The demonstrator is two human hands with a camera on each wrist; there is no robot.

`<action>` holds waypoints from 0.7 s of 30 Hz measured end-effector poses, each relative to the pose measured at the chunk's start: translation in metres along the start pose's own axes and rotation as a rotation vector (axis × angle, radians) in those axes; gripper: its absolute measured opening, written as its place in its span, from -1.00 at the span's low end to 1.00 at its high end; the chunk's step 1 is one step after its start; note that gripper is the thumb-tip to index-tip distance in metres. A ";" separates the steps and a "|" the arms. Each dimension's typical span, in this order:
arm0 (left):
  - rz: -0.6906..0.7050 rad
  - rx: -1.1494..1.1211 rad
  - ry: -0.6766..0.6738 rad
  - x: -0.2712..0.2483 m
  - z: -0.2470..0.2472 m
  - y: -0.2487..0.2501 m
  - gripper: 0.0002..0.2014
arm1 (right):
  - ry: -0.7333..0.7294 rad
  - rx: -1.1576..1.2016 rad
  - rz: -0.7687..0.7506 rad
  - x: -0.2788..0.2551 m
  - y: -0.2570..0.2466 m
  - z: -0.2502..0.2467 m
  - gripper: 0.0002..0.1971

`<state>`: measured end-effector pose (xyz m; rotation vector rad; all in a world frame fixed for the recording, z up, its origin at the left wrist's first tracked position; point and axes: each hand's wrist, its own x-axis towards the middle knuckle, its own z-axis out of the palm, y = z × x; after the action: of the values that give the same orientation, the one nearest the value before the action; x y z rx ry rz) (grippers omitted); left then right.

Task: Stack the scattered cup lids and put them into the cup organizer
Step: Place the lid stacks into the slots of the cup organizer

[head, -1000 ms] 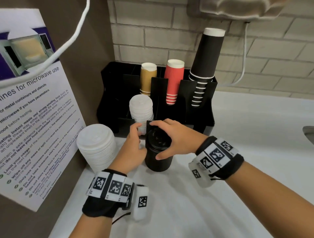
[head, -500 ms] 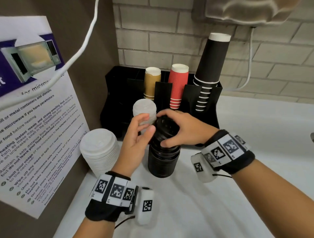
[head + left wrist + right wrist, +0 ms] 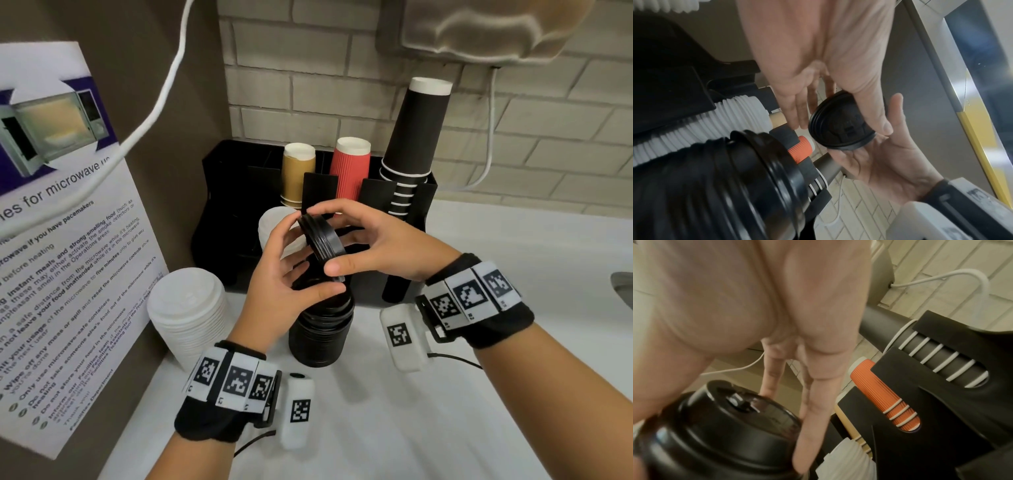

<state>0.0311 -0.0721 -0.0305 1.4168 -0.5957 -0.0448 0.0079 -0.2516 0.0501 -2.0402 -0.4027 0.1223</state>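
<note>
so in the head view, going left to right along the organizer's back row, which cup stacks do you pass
tan cup stack → red ribbed cup stack → tall black cup stack, all standing in the black organizer.

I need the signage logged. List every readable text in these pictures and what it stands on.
"for microwave" on the microwave notice, heading cut off.
"if you have pacemakers" on the same notice.
"Only use microwave-safe containers" on the same notice.
"R2" on the right wristband.
Smaller notice print, embossing on the held black lid: too blurred.
</note>
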 end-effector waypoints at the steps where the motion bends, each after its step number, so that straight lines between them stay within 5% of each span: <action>1: 0.000 0.000 0.003 0.001 0.000 0.000 -0.05 | 0.003 0.012 -0.003 -0.001 0.000 0.000 -0.32; 6: -0.008 0.064 -0.039 0.005 0.003 -0.002 0.03 | 0.057 -0.033 -0.046 -0.001 0.004 0.000 -0.34; 9: -0.096 0.312 -0.134 0.009 0.001 -0.008 0.21 | 0.149 -0.024 -0.037 0.002 0.014 -0.010 -0.35; 14: -0.209 0.823 -0.400 0.006 0.003 -0.022 -0.05 | 0.385 -0.044 0.114 0.018 0.048 -0.032 -0.34; 21: -0.288 0.870 -0.417 0.002 -0.005 -0.028 -0.17 | 0.226 -0.731 0.279 0.048 0.077 0.000 -0.34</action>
<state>0.0439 -0.0729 -0.0557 2.3659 -0.7936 -0.3514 0.0708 -0.2688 -0.0127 -2.7885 -0.0033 -0.1051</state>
